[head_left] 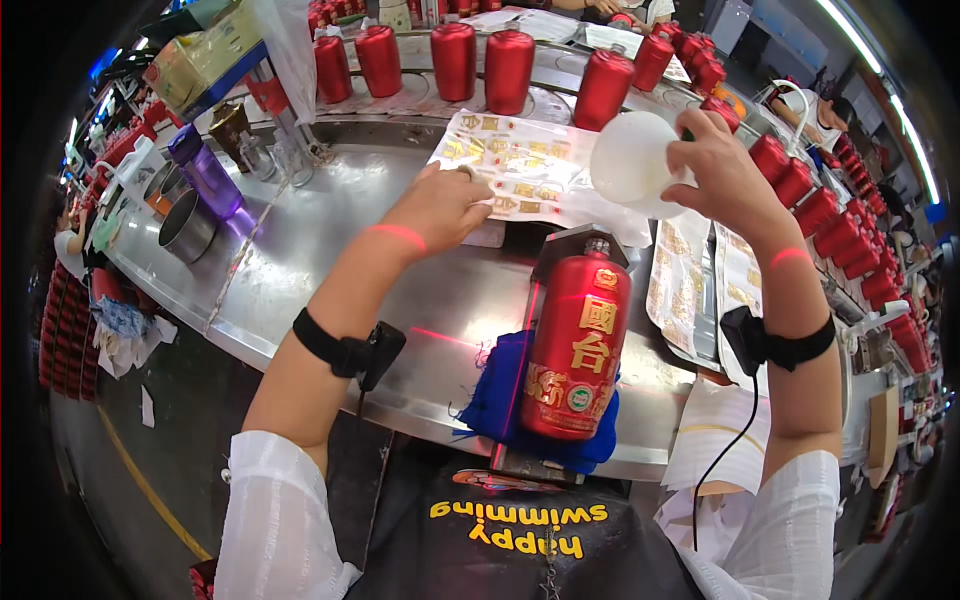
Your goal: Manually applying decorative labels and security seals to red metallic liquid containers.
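Observation:
My left hand [438,207] is closed at the left edge of a white sheet of gold-printed decals [520,165], fingers and thumb together on it. In my right hand [728,172] is a translucent white plastic bowl [632,160], tilted over the sheet's right end. A small dark green thing shows by the right fingers, too little of it to name. Between my forearms a red bottle [580,345] with gold characters lies tilted back on a dark rest [566,247]. Blue cloth [495,395] is bunched under its lower end.
Red bottles [508,70] stand on the conveyor [550,75] beyond the steel table [330,225]. More decal sheets [683,280] lie in a tray at right. A purple drinking bottle [207,170] and a metal cup [188,228] stand at left. Other people work farther off.

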The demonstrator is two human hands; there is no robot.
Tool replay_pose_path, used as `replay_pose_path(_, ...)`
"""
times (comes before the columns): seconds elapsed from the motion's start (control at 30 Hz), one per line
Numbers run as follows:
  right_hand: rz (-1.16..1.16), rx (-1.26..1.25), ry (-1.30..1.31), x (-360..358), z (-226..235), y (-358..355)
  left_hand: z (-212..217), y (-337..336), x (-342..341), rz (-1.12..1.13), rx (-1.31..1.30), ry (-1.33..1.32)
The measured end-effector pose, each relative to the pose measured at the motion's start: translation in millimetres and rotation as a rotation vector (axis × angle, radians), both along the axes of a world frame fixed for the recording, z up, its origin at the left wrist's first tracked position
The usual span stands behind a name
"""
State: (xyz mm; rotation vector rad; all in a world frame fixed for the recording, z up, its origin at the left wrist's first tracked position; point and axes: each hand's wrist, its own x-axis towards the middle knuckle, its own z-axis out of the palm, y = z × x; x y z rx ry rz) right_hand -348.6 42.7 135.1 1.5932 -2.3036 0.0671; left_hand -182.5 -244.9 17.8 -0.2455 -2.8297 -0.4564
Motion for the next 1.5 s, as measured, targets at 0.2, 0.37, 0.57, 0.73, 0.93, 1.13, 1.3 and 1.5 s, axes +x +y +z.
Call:
replay_pose_path(0.2,-0.003,0.101,0.125,6,-6,-50,-24,-14,29,0.096,-0.061,0.030)
replay_pose_path(0.37,-0.065,0.045,0.169,-6,-16,-52,-21,-5,43,0.142,0.004,0.038)
replay_pose_path(0.57,-0.179,-0.414,-0.243,-62,-40,32,-19,10,67,0.127,0.095,0.167)
replay_pose_path(0.73,-0.499,-0.492,-0.229,-75,-45,153,-15,31,106,0.158,0.208,0.050)
replay_pose_path(0.93,-0.903,-0.405,0.095,-117,-98,307,-20,78,135,0.173,0.457,-0.017)
replay_pose_path(1.13,-1.389,-0.248,-0.007,-148,-137,371,-38,99,145,0.164,0.482,0.009)
replay_pose_path(1.3,-1.474,-0.304,0.027,-170,-152,365,-41,123,140,0.175,0.496,-0.025)
replay_pose_path(1.5,-1.296,-0.255,-0.268,-199,-151,391,-42,149,135,0.197,0.611,0.001)
